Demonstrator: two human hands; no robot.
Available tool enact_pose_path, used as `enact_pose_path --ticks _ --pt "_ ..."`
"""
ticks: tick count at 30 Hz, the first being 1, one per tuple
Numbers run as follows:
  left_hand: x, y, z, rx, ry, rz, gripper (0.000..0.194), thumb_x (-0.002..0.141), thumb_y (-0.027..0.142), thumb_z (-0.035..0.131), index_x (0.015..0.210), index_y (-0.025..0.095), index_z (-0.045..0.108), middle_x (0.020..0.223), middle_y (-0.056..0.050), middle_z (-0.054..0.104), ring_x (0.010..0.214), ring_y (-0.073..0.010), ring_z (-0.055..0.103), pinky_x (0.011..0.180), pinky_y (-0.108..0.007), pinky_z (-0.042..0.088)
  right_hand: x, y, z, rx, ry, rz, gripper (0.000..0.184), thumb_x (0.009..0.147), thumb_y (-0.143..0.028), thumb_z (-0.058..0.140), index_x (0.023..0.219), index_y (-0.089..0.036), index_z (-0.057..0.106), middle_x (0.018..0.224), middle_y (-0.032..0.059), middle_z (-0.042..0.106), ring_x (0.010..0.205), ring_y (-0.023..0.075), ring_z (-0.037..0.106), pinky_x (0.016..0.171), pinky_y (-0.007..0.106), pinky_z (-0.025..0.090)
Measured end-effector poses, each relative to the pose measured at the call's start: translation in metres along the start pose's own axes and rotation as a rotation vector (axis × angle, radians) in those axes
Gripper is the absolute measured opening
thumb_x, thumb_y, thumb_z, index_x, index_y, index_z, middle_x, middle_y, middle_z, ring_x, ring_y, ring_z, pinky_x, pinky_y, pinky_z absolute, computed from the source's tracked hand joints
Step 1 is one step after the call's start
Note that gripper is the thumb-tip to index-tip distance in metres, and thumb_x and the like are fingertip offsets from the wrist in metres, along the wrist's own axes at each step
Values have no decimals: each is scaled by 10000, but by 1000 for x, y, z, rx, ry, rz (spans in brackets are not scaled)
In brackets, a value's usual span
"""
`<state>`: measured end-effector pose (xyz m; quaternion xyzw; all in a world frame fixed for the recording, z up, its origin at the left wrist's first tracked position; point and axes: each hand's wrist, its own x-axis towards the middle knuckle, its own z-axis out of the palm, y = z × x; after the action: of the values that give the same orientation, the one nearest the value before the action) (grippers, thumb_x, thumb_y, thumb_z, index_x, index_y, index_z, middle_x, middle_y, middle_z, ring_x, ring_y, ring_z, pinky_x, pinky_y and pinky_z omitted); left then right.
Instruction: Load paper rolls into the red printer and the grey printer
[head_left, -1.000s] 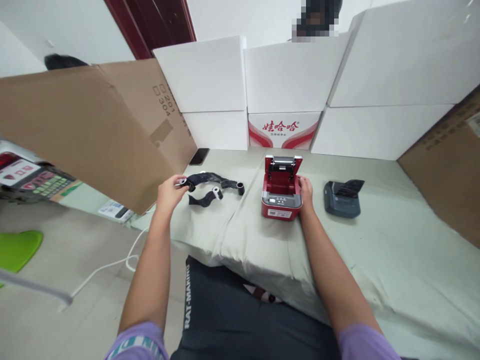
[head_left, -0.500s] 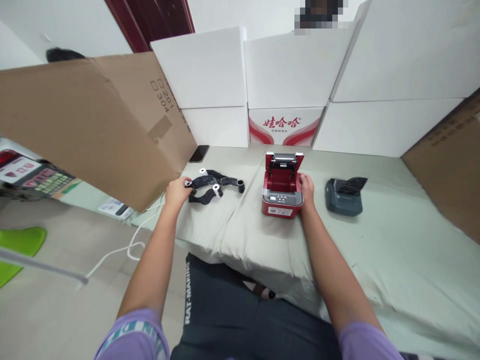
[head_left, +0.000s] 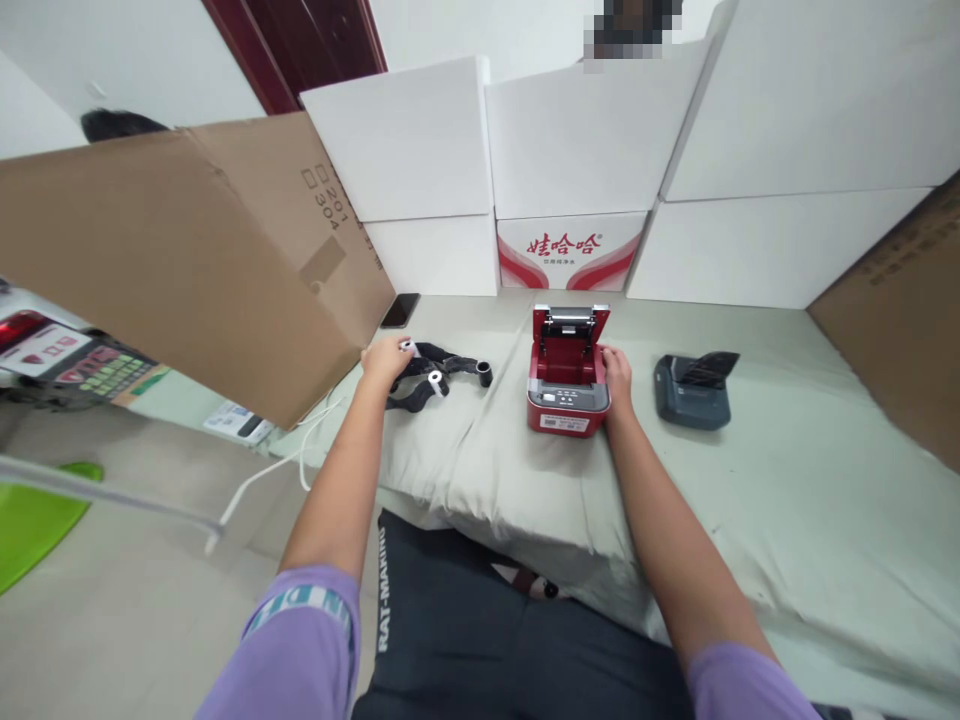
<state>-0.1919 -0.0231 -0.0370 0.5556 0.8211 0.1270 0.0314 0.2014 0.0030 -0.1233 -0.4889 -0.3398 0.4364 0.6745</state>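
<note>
A red label printer [head_left: 568, 418] stands on the cloth-covered table, its lid raised and its inside bare. Against its right side rests my right hand [head_left: 618, 378], fingers curled along the edge and holding it. Left of the printer lie black ribbons with small white-ended and black rolls [head_left: 437, 383]. My left hand [head_left: 385, 362] is closed at their back left, its fingertips on a white-ended ribbon roll [head_left: 409, 348]. The hand covers part of the ribbons. Farther right sits a small dark label printer [head_left: 691, 402] with a black flap tilted up.
White boxes [head_left: 420, 150] line the back, with a red-printed carton [head_left: 570, 252] among them. Brown cardboard [head_left: 225, 260] stands at the left, more cardboard [head_left: 900, 330] at the right. A phone [head_left: 400, 310] lies near the left board. White cable [head_left: 270, 465] hangs off the left edge.
My left hand has moved right and away from me, from the leftmost roll to the white-ended roll at the back. My right hand stays at the red printer.
</note>
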Motion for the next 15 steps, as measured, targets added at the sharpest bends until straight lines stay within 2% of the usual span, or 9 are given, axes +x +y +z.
enact_pose_path --ticks 4,10,13,15 --pt "14 6 8 -49 4 -28 342 838 319 638 1163 266 732 1192 -75 752 1164 -294 658 939 -383 496 0 0 0 5 -18 8 306 762 -509 628 857 -218 617 807 12 673 809 186 623 761 340 517" --pt "16 3 9 -121 59 -22 263 721 308 726 977 248 741 1126 -76 764 1086 -291 678 878 -370 510 2 3 -1 45 -21 17 256 740 -451 624 848 -219 620 792 2 669 773 172 616 714 317 516" --pt "17 5 9 -269 200 -27 237 701 263 691 934 237 724 1035 -67 768 1023 -270 687 891 -369 513 3 5 -2 86 -36 71 261 730 -439 627 870 -219 612 761 -8 661 738 173 625 702 325 520" --pt "17 13 7 -514 348 -20 220 704 245 658 919 217 693 980 -56 754 963 -226 689 894 -340 521 4 6 -3 98 -39 79 271 723 -440 629 878 -218 616 758 -12 661 727 170 627 703 326 523"
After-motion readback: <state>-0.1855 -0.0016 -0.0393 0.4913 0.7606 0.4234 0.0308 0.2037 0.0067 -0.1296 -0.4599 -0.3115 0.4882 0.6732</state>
